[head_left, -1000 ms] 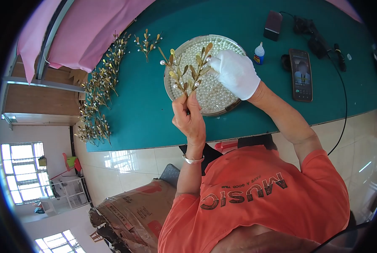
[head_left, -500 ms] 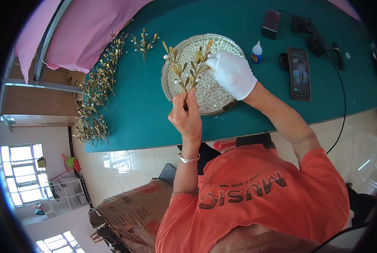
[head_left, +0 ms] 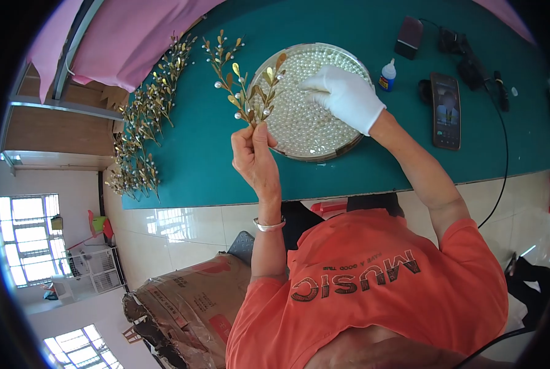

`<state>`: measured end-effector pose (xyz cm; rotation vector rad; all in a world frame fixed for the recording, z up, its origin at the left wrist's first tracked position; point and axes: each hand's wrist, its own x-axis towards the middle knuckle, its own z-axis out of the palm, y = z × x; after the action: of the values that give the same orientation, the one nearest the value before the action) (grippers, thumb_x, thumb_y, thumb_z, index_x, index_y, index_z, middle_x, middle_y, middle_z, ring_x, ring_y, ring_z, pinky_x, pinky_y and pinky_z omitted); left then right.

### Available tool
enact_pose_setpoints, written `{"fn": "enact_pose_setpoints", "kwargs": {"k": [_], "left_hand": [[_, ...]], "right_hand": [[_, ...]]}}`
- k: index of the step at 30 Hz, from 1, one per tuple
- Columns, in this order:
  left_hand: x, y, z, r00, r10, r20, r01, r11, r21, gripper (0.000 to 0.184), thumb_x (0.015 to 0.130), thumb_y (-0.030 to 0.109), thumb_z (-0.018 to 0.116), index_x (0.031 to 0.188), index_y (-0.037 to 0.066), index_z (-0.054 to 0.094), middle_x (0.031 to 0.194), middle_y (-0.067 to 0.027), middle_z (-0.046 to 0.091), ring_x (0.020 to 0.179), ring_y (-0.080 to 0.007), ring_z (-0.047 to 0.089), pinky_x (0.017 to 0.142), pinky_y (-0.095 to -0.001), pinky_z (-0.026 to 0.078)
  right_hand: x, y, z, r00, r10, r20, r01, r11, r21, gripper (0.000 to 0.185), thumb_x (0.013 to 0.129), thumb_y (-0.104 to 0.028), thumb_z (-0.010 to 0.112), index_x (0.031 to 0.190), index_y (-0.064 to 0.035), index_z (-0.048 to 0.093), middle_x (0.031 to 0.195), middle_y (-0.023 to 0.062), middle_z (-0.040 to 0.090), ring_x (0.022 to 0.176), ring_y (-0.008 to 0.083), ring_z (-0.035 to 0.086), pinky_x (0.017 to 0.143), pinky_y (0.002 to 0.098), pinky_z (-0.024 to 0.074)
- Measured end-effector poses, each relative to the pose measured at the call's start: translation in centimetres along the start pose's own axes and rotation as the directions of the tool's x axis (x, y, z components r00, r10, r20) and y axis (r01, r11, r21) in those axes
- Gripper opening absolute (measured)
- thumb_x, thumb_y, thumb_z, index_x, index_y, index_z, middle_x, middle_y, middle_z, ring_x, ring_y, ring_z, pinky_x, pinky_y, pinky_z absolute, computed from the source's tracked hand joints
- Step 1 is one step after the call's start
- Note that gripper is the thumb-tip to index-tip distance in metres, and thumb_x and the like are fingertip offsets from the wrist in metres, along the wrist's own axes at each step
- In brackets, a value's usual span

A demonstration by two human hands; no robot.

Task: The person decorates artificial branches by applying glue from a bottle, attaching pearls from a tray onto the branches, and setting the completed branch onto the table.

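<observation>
My left hand [head_left: 256,161] pinches the stem of a gold-leaved branch [head_left: 250,92] with white pearls, held upright at the left edge of a round tray [head_left: 267,61]. Many loose pearls [head_left: 302,126] fill the tray. Over the tray's right part is my right hand [head_left: 345,98] in a white glove, its fingers bent together near the pearls. Whether anything is between those fingertips is too small to make out. A small glue bottle [head_left: 387,75] with a blue label stands right of the tray.
More gold branches [head_left: 155,111] lie along the left of the green table [head_left: 195,175], with one sprig [head_left: 221,49] behind the held branch. At the right are a phone [head_left: 446,111], a dark box [head_left: 409,37] and cables. A wrapped carton [head_left: 189,301] stands below.
My left hand has moved left with the branch, away from the gloved hand. My right hand has left the branch's right side and is now over the pearls.
</observation>
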<state>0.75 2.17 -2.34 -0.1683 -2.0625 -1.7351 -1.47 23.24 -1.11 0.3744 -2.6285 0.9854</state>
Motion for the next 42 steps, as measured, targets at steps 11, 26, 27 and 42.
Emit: {"fn": "enact_pose_setpoints", "kwargs": {"k": [11, 26, 27, 42], "left_hand": [[-1.2, 1.1, -0.7, 0.963, -0.218, 0.157, 0.254, 0.928, -0.272, 0.016, 0.098, 0.016, 0.062, 0.093, 0.003, 0.054, 0.064, -0.0009, 0.056, 0.055, -0.0038, 0.044, 0.048, -0.0181, 0.032], [-1.4, 0.3, -0.6, 0.867, -0.347, 0.358, 0.492, 0.710, -0.503, 0.021, 0.100, 0.020, 0.060, 0.088, 0.004, 0.053, 0.061, 0.0006, 0.046, 0.052, -0.0056, 0.037, 0.045, -0.0211, 0.027], [-1.4, 0.2, -0.6, 0.866, -0.347, 0.361, 0.493, 0.712, -0.500, 0.021, 0.100, 0.020, 0.060, 0.088, 0.004, 0.053, 0.061, 0.0006, 0.046, 0.052, -0.0056, 0.037, 0.045, -0.0211, 0.027], [-1.2, 0.4, -0.7, 0.868, -0.329, 0.372, 0.485, 0.722, -0.494, 0.020, 0.100, 0.020, 0.060, 0.090, 0.003, 0.055, 0.061, 0.0016, 0.045, 0.052, -0.0056, 0.036, 0.046, -0.0211, 0.026]], "right_hand": [[-0.4, -4.1, 0.3, 0.953, -0.031, -0.300, 0.155, 0.904, 0.399, 0.029, 0.079, -0.013, 0.077, 0.107, -0.0109, 0.070, 0.092, 0.0114, 0.061, 0.083, 0.0289, 0.064, 0.071, 0.0351, 0.0523], [0.2, -7.2, -1.0, 0.905, -0.242, -0.350, 0.227, 0.970, -0.084, 0.033, 0.074, -0.023, 0.077, 0.102, -0.0077, 0.070, 0.086, 0.0135, 0.060, 0.081, 0.0322, 0.062, 0.069, 0.0428, 0.0491], [0.2, -7.2, -0.9, 0.898, -0.255, -0.358, 0.229, 0.967, -0.114, 0.030, 0.074, -0.023, 0.076, 0.099, -0.0073, 0.071, 0.085, 0.0140, 0.061, 0.080, 0.0320, 0.062, 0.068, 0.0433, 0.0489], [0.2, -7.1, -2.1, 0.813, -0.350, -0.466, 0.319, 0.936, -0.146, 0.037, 0.065, -0.016, 0.082, 0.100, -0.0108, 0.070, 0.088, 0.0106, 0.063, 0.081, 0.0306, 0.061, 0.072, 0.0410, 0.0481]]}}
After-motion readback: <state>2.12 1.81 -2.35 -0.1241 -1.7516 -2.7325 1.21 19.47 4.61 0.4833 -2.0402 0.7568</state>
